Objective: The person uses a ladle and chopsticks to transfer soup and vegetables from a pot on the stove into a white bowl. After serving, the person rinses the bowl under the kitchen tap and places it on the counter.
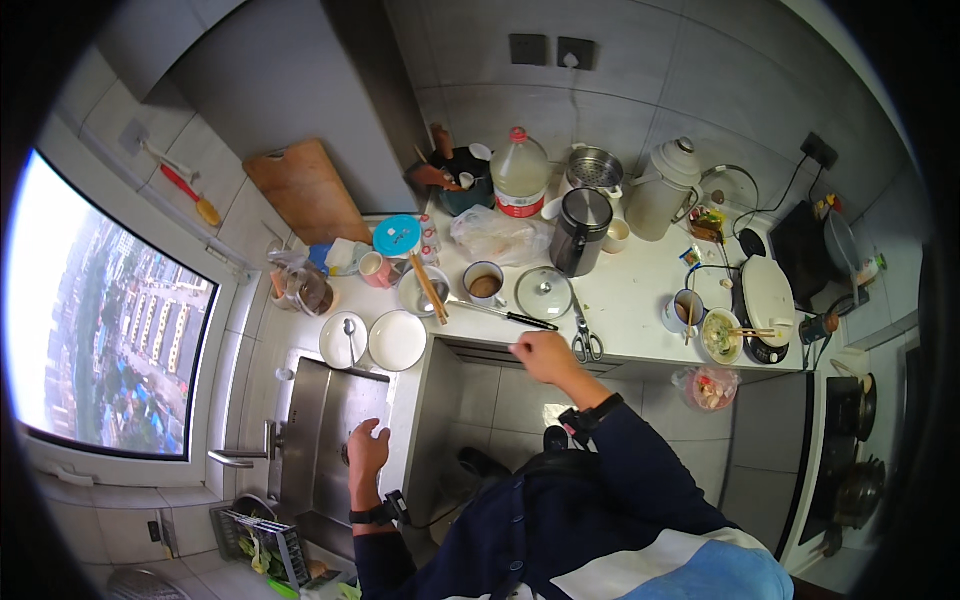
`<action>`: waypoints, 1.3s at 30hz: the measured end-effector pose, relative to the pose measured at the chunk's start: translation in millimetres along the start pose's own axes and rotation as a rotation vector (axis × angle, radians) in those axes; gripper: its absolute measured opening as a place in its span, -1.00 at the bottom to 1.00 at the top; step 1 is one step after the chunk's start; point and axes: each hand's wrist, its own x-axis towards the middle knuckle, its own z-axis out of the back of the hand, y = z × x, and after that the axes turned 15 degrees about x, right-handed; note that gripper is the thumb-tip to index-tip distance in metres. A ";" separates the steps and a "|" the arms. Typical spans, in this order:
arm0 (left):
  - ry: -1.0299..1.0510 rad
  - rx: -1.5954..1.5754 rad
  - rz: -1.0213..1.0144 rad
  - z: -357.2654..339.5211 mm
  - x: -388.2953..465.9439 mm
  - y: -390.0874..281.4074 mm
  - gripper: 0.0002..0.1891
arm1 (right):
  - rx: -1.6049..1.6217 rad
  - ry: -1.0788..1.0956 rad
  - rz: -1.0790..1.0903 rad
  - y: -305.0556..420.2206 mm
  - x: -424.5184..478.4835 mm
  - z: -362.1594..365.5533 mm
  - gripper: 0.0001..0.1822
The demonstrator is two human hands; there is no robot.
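My left hand [367, 452] hangs over the right side of the steel sink [306, 435], thumb and fingers apart, with nothing seen in it. At the counter's front edge, my right hand [546, 357] has its fingers curled; its palm side is hidden. Kitchen scissors [586, 341] lie just right of that hand. A utensil with a black handle [531, 321] lies behind it, beside a glass lid [544, 293]. Two white plates stand behind the sink: one plate [397, 341] is bare, while the other plate [333, 336] holds a spoon [350, 339]. Chopsticks [427, 289] rest across a bowl [413, 297].
An enamel mug [483, 284], a steel kettle [581, 232], an oil jug [519, 176] and a thermos [663, 191] crowd the counter. Further right are a food bowl [721, 337] and a white electric cooker [766, 304]. The faucet [247, 453] reaches towards the window. Below hangs a pink bag [707, 388].
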 end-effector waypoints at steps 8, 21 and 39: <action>0.014 0.012 -0.215 -19.3 19.0 -134.5 -0.61 | -0.036 -0.306 -0.140 -120.0 -59.9 127.9 -0.87; 0.079 0.076 -0.454 -33.4 22.9 -263.6 -0.59 | 0.018 -0.542 -0.306 -166.2 -146.5 210.1 -0.83; 0.172 -0.088 -0.499 -96.0 -45.5 -187.7 -0.63 | -0.066 -0.651 -0.350 -109.6 -283.8 181.6 -0.87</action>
